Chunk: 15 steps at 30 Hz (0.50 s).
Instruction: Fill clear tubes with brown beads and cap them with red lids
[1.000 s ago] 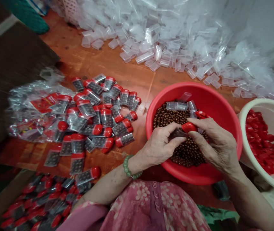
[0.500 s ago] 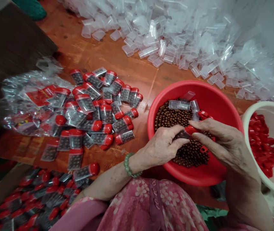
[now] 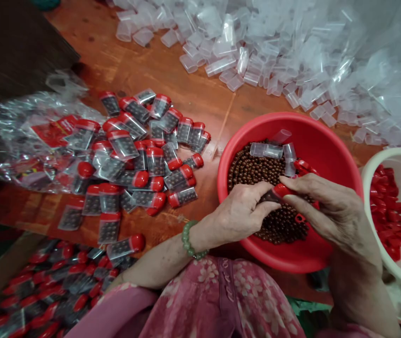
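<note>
Over the red basin [image 3: 330, 145] of brown beads [image 3: 248, 170], both my hands meet. My left hand [image 3: 241, 211] is closed round a small clear case filled with beads, mostly hidden by the fingers. Fingers of my right hand [image 3: 323, 206] pinch the red cap [image 3: 281, 189] on that case's end. A green bead bracelet [image 3: 188, 241] circles my left wrist. A few empty clear cases [image 3: 266, 150] and loose red caps [image 3: 302, 165] lie on the beads at the basin's far side.
Filled red-capped cases [image 3: 144, 155] are heaped on the wooden table to the left, partly on crinkled plastic [image 3: 27, 136]; more fill a box [image 3: 45, 286] at lower left. Empty clear cases [image 3: 274, 51] pile up at the back. A cream basin [image 3: 373, 173] of red caps [image 3: 389, 211] stands at right.
My hands have stayed together over the basin, with the right fingers shifting slightly on the red cap. The view has tilted, so the table's contents sit a little higher in frame.
</note>
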Motion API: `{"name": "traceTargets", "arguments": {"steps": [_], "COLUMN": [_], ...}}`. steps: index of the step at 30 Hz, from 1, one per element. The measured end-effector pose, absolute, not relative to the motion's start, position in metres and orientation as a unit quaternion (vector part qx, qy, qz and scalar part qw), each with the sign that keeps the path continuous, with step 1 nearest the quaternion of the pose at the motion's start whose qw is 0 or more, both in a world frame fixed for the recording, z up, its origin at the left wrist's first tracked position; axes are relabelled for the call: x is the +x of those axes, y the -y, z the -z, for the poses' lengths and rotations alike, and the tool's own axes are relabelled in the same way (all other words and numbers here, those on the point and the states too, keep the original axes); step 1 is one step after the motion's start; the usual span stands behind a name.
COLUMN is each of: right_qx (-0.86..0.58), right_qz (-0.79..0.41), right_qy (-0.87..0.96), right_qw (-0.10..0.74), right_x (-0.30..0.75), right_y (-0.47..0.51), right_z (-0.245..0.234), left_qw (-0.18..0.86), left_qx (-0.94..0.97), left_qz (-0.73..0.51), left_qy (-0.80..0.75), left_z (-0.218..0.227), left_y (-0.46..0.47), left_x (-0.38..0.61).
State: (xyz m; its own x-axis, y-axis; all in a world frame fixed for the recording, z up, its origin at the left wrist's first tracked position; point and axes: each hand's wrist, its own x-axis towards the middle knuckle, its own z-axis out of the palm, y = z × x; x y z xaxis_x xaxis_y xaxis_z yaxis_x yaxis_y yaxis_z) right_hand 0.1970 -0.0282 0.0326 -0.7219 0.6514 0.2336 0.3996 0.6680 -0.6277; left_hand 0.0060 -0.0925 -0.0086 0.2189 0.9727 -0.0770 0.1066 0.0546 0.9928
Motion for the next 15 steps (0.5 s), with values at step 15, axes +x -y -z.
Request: {"name": "traceTargets", "arguments": {"steps": [15], "right_qx": [-0.26], "right_qz": [0.089], "right_qy": [0.941], "right_qw": [0.195], "right_x": [0.18], "right_y": [0.046], "right_z": [-0.004], "left_qw": [0.664], "left_qx": [0.444], "left_qz": [-0.427], "left_qy": [-0.424], "left_z": [0.008], "left_y": [0.086], "left_x": [0.009]}}
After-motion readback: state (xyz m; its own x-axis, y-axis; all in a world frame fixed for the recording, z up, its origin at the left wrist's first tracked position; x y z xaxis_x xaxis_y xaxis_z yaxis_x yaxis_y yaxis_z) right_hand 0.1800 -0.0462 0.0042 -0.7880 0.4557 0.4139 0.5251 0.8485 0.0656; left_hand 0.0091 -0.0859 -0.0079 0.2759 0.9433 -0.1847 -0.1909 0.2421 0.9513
